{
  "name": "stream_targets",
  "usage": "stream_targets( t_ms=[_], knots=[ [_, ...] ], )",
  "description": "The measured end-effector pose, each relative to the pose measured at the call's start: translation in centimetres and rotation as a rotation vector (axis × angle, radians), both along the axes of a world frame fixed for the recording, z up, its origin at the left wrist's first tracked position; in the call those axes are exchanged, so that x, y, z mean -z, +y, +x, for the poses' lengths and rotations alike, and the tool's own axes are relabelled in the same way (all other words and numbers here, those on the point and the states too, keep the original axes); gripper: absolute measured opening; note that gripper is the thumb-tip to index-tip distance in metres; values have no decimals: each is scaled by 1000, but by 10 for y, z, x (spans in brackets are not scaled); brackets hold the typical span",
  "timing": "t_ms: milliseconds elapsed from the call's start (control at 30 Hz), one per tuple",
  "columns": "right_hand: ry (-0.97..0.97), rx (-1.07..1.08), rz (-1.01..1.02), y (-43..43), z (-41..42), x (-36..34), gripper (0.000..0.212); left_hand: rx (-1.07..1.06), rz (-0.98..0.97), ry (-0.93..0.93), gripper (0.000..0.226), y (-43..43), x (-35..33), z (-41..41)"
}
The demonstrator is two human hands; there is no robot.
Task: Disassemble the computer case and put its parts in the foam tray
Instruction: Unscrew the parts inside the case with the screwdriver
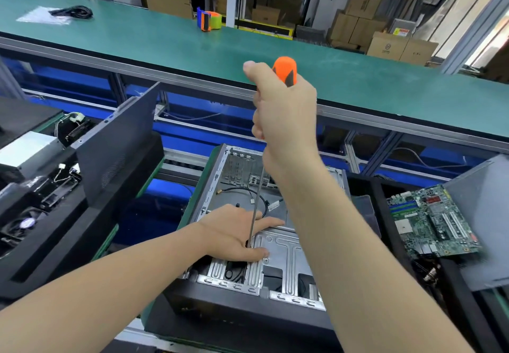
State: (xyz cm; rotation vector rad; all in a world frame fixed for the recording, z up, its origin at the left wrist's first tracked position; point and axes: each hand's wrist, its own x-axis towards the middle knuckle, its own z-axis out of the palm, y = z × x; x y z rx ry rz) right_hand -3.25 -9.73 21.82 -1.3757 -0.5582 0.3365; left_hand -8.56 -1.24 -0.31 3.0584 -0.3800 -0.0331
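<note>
An open computer case [212, 184] lies in front of me, its metal drive bracket [286, 250] at the near end and loose black cables [245, 190] inside. My right hand [283, 110] grips the orange handle of a long screwdriver [285, 70], held upright. Its thin shaft [257, 201] runs down to the bracket's left edge. My left hand [237, 234] rests on the bracket, and its thumb and fingers lie on either side of the shaft's tip. On the right, a green motherboard [432, 220] lies in a black foam tray [377, 187].
A dark side panel [121, 143] stands tilted on the left above a foam tray [44, 248] holding a power supply [30, 149] and a fan. Behind runs a green conveyor belt [165, 41] with a tape dispenser [208, 20] and a bagged cable [71, 12]. Another grey panel [482, 215] leans at right.
</note>
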Motion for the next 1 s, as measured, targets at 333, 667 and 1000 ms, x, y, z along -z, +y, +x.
stream_targets(
  t_ms=[333, 667, 1000],
  knots=[
    [66, -652, 70, -1, 24, 2, 45, -30, -12, -20, 74, -2, -5, -2],
    [443, -1297, 393, -8, 48, 23, 32, -24, 7, 5, 78, -5, -11, -2],
    [115, -591, 330, -12, 24, 17, 19, -25, -8, -53, 79, -1, -2, -1]
  ],
)
